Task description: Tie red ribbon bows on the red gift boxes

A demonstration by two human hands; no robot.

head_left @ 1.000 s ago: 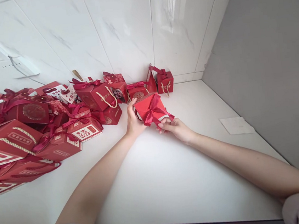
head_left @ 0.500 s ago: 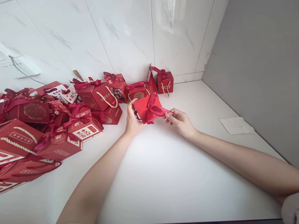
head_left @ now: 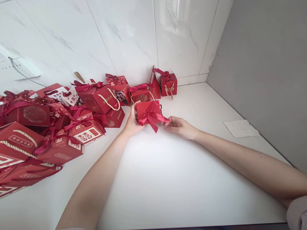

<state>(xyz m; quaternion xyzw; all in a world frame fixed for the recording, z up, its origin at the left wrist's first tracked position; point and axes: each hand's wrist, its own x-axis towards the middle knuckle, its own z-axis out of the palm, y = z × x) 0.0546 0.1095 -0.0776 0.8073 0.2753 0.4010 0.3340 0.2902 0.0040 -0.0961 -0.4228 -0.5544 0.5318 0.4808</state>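
Note:
A small red gift box (head_left: 142, 108) with a red ribbon bow (head_left: 152, 115) across its front is at the middle of the white table. My left hand (head_left: 133, 121) grips the box by its left side, the fingers partly hidden behind it. At the box's right, my right hand (head_left: 180, 127) has its fingers drawn together at the tip of the bow's right tail. The other tail hangs down toward me.
Many red gift boxes (head_left: 27, 117) with ribbons and rope handles are piled at the left. More stand along the tiled wall, including one red box (head_left: 169, 86) at the far end. A white paper square (head_left: 241, 128) lies at the right, near a grey partition (head_left: 271, 62).
The box has turned from tilted to nearly square-on to me. Its bow tail hangs lower, and my right hand has shifted slightly left and down.

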